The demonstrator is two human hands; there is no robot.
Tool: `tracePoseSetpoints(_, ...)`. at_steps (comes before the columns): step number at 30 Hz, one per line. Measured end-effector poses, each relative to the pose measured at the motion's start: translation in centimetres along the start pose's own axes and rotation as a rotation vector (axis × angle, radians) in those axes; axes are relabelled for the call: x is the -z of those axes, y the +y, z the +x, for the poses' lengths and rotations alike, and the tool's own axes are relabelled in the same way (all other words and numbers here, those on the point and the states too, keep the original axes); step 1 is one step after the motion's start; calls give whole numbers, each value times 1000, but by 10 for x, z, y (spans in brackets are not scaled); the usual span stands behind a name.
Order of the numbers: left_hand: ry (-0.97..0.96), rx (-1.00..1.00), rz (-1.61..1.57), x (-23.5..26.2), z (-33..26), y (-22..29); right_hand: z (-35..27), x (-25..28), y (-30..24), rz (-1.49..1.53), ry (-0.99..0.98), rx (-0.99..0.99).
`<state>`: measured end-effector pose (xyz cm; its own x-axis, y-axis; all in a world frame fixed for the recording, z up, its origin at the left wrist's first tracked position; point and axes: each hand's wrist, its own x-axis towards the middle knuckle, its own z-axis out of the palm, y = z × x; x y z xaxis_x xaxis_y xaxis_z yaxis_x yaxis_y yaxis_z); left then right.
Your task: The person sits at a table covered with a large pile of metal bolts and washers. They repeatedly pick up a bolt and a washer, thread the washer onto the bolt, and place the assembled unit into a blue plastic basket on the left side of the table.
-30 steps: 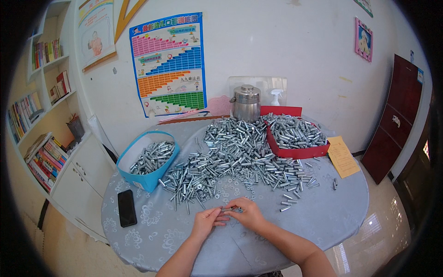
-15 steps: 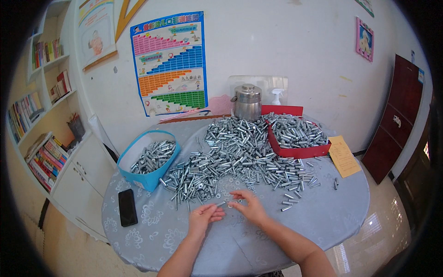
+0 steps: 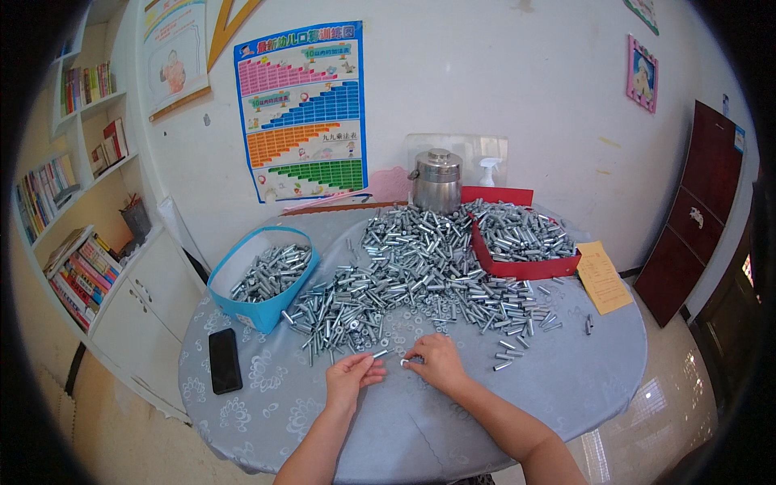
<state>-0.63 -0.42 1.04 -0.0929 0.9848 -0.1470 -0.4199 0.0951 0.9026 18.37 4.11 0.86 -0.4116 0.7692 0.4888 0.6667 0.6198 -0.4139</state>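
My left hand (image 3: 352, 378), at the table's near middle, pinches a slim silvery bolt (image 3: 382, 353) that points right toward the other hand. Just right of it, my right hand (image 3: 436, 360) is closed, fingertips down, on a small metal washer (image 3: 404, 363) close to the cloth. A small gap separates bolt and washer. Beyond both hands spreads a big loose heap of metal bolts and sleeves (image 3: 420, 259), with small washers and nuts scattered along its near edge.
A blue box (image 3: 257, 314) of metal parts stands left of the heap, a red box (image 3: 525, 269) at its right. A black phone (image 3: 225, 361) lies left on the grey tablecloth (image 3: 275, 412). A steel canister (image 3: 436, 182), a spray bottle (image 3: 488, 171) and a yellow paper (image 3: 603, 277) are farther off.
My right hand's fingers have come together and now grip a washer; before, they were spread apart. The left hand has shifted slightly left with the bolt. The whole view has tilted a little.
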Motion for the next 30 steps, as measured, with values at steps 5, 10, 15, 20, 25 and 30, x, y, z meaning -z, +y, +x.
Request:
tracePoseSetpoints(5,-8,13,0,1,1,-3,-2,-8,6,334,78,-199)
tracePoseSetpoints(10,-38,100,25,1,2,-4,0,1,-4,852,36,-428)
tracePoseSetpoints(15,-106,188,-13,1,1,-5,-1,1,-4,845,-14,-448)
tracePoseSetpoints(20,-129,239,-64,3,2,-7,-1,5,-7,580,56,-180)
tracePoseSetpoints(25,-164,284,-142,4,3,-13,-1,2,-11,637,29,-141)
tracePoseSetpoints(30,-189,326,-202,6,5,-13,0,4,-8,951,-71,-281)
